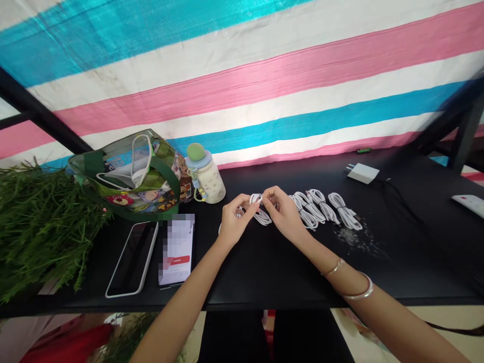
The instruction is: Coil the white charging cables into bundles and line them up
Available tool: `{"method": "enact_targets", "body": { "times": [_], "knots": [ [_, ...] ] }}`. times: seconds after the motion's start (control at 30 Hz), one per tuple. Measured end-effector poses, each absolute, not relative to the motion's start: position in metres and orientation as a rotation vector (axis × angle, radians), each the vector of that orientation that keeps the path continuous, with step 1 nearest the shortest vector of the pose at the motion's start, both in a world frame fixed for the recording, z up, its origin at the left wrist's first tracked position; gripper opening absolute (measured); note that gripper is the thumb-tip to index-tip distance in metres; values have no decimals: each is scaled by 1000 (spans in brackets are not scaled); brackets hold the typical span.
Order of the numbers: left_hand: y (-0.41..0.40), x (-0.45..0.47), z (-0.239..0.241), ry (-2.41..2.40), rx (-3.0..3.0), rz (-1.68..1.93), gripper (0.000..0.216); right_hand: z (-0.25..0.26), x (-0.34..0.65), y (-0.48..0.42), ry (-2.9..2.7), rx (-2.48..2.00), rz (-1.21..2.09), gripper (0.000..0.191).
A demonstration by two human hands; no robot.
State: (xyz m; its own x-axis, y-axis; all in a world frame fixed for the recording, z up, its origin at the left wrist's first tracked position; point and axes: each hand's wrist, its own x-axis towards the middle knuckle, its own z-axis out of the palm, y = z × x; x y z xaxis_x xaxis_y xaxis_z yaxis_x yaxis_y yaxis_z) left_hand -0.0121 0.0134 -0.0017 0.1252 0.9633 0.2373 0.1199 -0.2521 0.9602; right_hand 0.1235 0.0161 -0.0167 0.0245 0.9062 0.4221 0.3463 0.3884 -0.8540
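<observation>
Between my two hands is a coiled white cable, held a little above the black table. My left hand is closed round the coil's left side. With its thumb and fingers pinched together, my right hand grips the coil's right end. Just under the hands lies another white cable bundle, partly hidden. Several tied white cable bundles lie in a row to the right of my right hand, and one bundle sits at the row's right end.
Left of my hands are a pale bottle, a green patterned bag, a lit phone, a dark phone and green foliage. A white charger is at the back right. Whitish scraps litter the black table.
</observation>
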Motion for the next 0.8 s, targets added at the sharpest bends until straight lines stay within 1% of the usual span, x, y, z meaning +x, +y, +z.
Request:
{"method": "enact_targets", "body": {
  "times": [0.1, 0.2, 0.43, 0.53, 0.8],
  "knots": [
    [13, -11, -2, 1098, 1522, 1238, 9, -17, 125, 18, -1532, -1123, 684, 7],
    [12, -10, -2, 1095, 1504, 1251, 8, -17, 125, 18, -1537, -1116, 649, 7],
    [10, -13, -1, 992, 1494, 1290, 16, -15, 121, 10, -1604, -1107, 479, 7],
    [9, -13, 0, 927, 1499, 1305, 15, -14, 120, 8, -1628, -1120, 408, 5],
    [7, -13, 2, 922, 1526, 1314, 14, -14, 121, 7, -1658, -1116, 449, 5]
  ]
}}
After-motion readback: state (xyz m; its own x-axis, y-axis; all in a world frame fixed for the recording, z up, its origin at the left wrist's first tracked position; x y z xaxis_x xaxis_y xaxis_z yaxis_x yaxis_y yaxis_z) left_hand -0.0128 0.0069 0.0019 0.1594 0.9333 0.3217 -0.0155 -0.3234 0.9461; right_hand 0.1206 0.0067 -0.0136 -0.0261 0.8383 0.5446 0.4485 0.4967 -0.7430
